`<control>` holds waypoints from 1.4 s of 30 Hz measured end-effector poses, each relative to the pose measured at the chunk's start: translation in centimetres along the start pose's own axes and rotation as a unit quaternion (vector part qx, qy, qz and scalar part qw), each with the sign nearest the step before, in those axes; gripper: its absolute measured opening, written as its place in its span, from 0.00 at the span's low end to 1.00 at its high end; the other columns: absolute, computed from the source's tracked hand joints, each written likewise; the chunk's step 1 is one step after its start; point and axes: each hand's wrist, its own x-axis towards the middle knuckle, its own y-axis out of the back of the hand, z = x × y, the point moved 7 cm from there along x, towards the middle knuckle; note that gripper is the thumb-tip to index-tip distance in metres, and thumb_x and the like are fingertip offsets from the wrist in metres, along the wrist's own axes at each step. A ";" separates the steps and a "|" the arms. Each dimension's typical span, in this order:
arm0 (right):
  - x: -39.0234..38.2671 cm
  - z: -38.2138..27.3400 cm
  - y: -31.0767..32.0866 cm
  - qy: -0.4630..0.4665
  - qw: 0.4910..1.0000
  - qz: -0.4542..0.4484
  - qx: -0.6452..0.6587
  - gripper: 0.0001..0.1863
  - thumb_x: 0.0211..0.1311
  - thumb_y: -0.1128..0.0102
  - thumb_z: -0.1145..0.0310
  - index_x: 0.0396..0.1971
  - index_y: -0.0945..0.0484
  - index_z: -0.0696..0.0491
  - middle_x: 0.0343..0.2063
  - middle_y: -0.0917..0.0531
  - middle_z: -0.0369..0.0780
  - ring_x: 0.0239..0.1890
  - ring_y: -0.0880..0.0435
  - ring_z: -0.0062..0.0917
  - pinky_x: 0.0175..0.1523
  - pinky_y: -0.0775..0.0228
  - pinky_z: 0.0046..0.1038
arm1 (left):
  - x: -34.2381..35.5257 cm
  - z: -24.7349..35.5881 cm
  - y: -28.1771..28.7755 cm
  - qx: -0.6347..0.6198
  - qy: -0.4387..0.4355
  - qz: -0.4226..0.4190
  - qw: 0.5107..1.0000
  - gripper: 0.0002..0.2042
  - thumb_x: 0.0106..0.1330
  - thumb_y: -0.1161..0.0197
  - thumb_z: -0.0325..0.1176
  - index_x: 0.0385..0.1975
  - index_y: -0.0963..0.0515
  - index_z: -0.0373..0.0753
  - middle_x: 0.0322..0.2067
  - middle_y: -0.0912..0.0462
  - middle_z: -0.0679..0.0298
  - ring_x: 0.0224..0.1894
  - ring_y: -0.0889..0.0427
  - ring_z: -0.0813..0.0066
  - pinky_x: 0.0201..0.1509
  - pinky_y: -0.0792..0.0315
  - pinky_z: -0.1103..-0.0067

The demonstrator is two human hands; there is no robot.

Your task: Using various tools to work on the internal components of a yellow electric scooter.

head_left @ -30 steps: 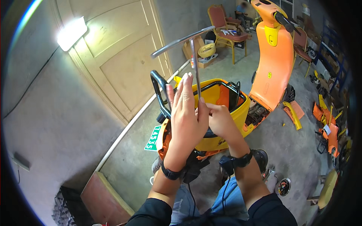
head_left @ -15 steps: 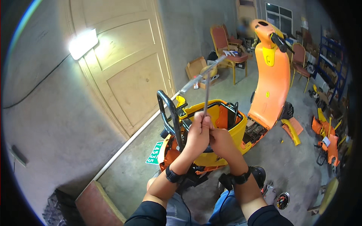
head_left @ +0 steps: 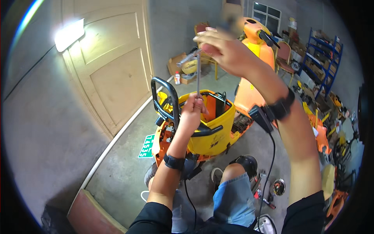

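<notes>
My left hand (head_left: 193, 111) is closed around the upright shaft of a T-handle wrench (head_left: 198, 74), above the yellow storage compartment (head_left: 210, 144) of a partly stripped scooter. At the wrench's top, my right hand (head_left: 224, 50) is raised with fingers stretched out, at the crossbar. It hides part of that bar; whether it presses on it I cannot tell. The wrench's lower end is hidden by my left hand and the compartment. A black grab rail (head_left: 177, 103) rises left of my left hand. The scooter's orange front (head_left: 251, 93) stands beyond, partly behind my right forearm.
A green plate (head_left: 147, 146) hangs at the scooter's near left. A cardboard box (head_left: 177, 62) and a white bottle (head_left: 177, 77) stand by the wall. Orange body parts (head_left: 321, 132) lie to the right, below blue shelving (head_left: 323, 58). A round dish of small parts (head_left: 279, 187) sits near my knee.
My right hand has left my left hand and risen to the wrench's crossbar, its fingers now extended. My left hand still grips the shaft. The crossbar has turned, and the view has shifted right.
</notes>
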 end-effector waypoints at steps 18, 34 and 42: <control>0.6 -0.8 -2.1 -0.190 0.931 -0.228 -0.212 0.32 0.71 0.63 0.40 0.34 0.18 0.51 0.30 0.15 0.44 0.38 0.15 0.40 0.43 0.23 0.42 | -3.2 6.6 2.0 0.037 0.034 -0.035 0.998 0.27 0.73 0.47 0.26 0.69 0.45 0.31 0.60 0.29 0.52 0.63 0.30 0.69 0.65 0.37 0.77; 3.3 -4.7 -4.2 -0.249 0.922 -0.218 -0.202 0.14 0.64 0.44 0.58 0.35 0.13 0.49 0.30 0.13 0.40 0.36 0.12 0.32 0.38 0.20 0.32 | -2.9 7.5 3.4 0.069 -0.040 0.072 0.994 0.25 0.70 0.52 0.20 0.67 0.43 0.29 0.60 0.28 0.49 0.63 0.29 0.65 0.66 0.35 0.72; 3.2 -4.9 -3.8 -0.211 0.918 -0.260 -0.214 0.13 0.61 0.42 0.62 0.39 0.13 0.49 0.34 0.12 0.41 0.38 0.12 0.32 0.41 0.20 0.32 | -2.6 3.8 1.5 0.187 -0.012 0.039 0.982 0.25 0.72 0.47 0.33 0.66 0.42 0.31 0.54 0.24 0.43 0.58 0.24 0.56 0.60 0.30 0.70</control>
